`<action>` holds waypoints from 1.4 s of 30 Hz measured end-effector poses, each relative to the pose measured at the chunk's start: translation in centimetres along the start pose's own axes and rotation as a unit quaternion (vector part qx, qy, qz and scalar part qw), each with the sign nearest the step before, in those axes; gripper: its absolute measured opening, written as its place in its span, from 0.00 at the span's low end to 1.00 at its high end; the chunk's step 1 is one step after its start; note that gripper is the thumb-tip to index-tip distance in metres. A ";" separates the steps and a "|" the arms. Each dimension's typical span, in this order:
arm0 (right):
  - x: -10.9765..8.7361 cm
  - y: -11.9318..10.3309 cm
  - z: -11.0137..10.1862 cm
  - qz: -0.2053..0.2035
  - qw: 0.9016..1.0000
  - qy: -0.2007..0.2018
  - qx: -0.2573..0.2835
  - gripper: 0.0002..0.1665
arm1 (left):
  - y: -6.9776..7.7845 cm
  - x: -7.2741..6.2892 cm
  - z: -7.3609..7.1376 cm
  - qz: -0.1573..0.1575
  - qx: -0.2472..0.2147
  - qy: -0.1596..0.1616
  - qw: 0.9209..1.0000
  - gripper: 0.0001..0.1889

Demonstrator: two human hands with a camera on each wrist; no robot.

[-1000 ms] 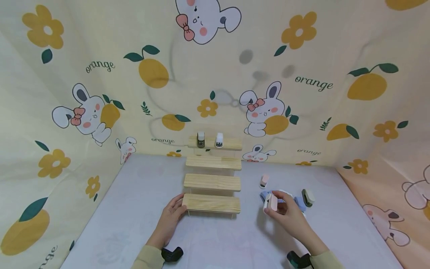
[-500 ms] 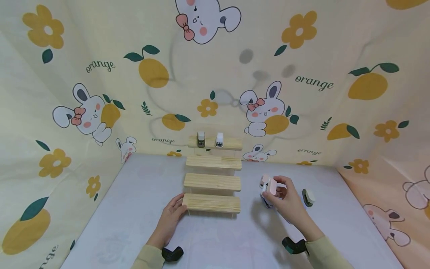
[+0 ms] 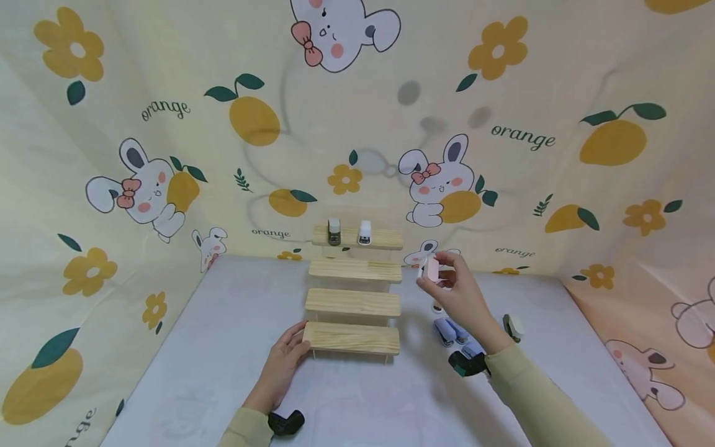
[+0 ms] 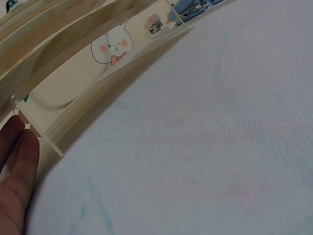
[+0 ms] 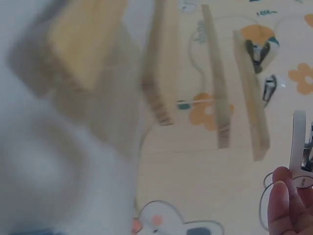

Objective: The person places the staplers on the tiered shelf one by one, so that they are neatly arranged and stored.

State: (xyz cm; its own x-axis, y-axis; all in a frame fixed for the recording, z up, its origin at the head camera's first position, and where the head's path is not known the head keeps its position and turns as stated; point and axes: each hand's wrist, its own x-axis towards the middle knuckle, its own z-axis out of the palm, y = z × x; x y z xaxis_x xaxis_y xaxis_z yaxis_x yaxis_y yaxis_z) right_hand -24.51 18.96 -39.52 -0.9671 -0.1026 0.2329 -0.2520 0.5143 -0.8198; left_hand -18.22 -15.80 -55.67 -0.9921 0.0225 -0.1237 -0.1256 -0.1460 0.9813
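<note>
My right hand (image 3: 460,297) pinches a small pale pink and white stapler (image 3: 430,270) in the air, right of the upper boards of a tiered wooden shelf (image 3: 352,302). In the right wrist view the stapler (image 5: 299,147) stands upright between thumb and fingers, partly cut off by the frame. My left hand (image 3: 282,363) holds the left end of the lowest board, its fingertips (image 4: 29,139) near a thin leg in the left wrist view. On the top board sit a dark stapler with a white top (image 3: 334,232) and a white stapler (image 3: 365,233).
Several blue staplers (image 3: 445,332) lie on the white tabletop (image 3: 357,403) right of the shelf. A green and white stapler (image 3: 512,327) lies farther right. Another small stapler (image 3: 437,307) is mostly hidden behind my right hand. A patterned cloth (image 3: 346,124) encloses the back and sides.
My right hand has lifted the pink stapler from above the blue staplers, moving away from me and slightly left toward the shelf's upper boards. The left hand stays in place.
</note>
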 end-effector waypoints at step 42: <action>11.1 -2.8 2.9 -0.005 0.995 -0.086 -0.057 0.41 | 0.0 0.3 -0.2 -0.003 0.001 -0.005 1.000 0.28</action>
State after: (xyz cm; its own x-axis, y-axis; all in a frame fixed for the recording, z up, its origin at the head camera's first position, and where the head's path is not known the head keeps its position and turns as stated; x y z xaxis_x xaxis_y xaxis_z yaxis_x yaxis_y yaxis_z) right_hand -34.61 13.89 -36.17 -0.9591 -0.2464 0.1396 -0.2646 0.6044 -0.7514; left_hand -18.49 -15.95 -55.76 -0.9911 0.0337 -0.1289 -0.1324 -0.1431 0.9808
